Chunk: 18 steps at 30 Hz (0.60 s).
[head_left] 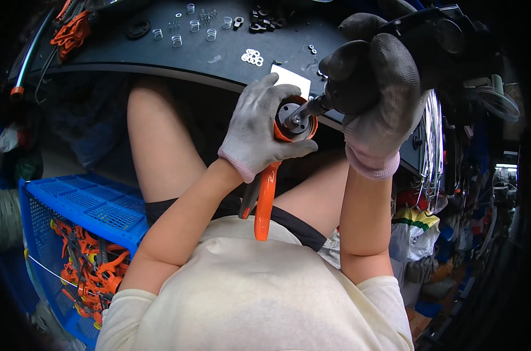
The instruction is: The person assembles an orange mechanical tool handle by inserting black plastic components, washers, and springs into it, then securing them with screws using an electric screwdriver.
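Fastening step, I judge: left hand (258,126) clasps the orange tool (277,153) while right hand (370,88) grips a driver (312,107) on its centre; next needs steady alignment.

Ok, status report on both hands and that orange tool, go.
Left hand gripping orange tool's round head, handle hanging down. Right hand holding power driver, tip on the head's centre. Nothing blocking.

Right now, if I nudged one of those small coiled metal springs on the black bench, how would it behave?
The small coiled metal springs look light, so a nudge would probably send one skidding across the smooth black bench. They stand on end; once tipped, one would likely roll. The open coils should squash a little under a pinch, and gloved fingers may find them fiddly to grip.
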Available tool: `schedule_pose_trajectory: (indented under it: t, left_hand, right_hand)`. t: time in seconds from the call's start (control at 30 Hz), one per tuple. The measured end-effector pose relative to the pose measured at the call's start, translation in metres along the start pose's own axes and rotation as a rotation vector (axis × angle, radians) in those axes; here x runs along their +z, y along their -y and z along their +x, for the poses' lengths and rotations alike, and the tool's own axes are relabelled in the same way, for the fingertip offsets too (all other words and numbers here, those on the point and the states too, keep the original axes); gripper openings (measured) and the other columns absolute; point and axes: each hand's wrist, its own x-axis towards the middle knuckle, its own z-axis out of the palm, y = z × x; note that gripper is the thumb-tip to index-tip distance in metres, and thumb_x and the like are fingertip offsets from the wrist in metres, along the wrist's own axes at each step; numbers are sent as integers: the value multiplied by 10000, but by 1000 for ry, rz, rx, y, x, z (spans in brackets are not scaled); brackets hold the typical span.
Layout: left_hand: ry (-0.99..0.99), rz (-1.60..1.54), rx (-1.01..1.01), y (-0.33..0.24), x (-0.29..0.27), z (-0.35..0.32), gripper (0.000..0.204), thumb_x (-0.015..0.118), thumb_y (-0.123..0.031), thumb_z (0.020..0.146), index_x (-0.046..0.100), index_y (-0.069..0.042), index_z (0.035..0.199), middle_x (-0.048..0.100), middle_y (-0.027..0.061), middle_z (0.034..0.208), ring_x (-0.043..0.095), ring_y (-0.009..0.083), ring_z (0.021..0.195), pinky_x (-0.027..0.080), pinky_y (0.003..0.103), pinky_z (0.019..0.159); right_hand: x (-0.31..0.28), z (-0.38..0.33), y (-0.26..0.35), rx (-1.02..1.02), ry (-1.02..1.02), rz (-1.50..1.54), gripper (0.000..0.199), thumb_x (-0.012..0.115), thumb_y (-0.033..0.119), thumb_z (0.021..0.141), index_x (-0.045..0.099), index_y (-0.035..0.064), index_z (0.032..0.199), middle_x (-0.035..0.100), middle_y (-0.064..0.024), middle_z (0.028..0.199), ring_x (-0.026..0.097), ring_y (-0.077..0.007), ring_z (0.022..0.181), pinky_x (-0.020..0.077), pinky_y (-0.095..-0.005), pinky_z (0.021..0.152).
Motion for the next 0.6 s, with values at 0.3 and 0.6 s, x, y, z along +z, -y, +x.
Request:
schedule_pose_trajectory:
  t: [0.3,0.6]
  left_hand:
    - [-10,-134,-137,-11,3,2,779,857,-376,585,527,-103,1236,465,252,1332,410,422,1287,328,489,1086]
    - [228,-634,-183,-73,-29,44,792,794,-274,764,339,-36,1367,600,176,1111,644,271,889,528,392,786]
  right_hand:
    - [-18,11,0,-72,56,-243,412,636,245,903,506,-43,1167,628,-129,885,612,-159,639,506,-279,558]
    - [-11,5,26,-357,-18,-763,146,690,81,838,615,-7,927,620,-51,825,564,-94,761,481,-257,689]
